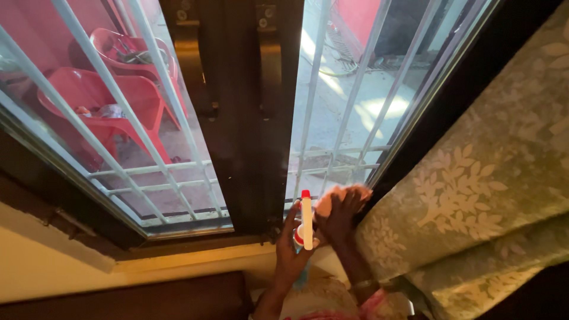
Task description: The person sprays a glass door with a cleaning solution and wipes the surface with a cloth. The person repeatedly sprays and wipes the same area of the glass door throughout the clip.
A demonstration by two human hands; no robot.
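Fingers of the left hand (291, 252) grip a white spray bottle (306, 220) while the right hand (339, 214) presses a pale cloth (327, 201) flat against the near right window pane (341, 95); wiping goes best with steady, overlapping strokes.

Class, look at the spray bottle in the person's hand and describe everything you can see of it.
The spray bottle has a white, plastic-looking spray head with a small red nozzle tip at the top and a red collar lower down. It stands nearly upright in front of the window's dark centre frame, near the sill. The left hand wraps around it from below, hiding most of the body; a hint of pale blue shows beneath the fingers. The right hand, beside it, presses a pinkish cloth to the glass.
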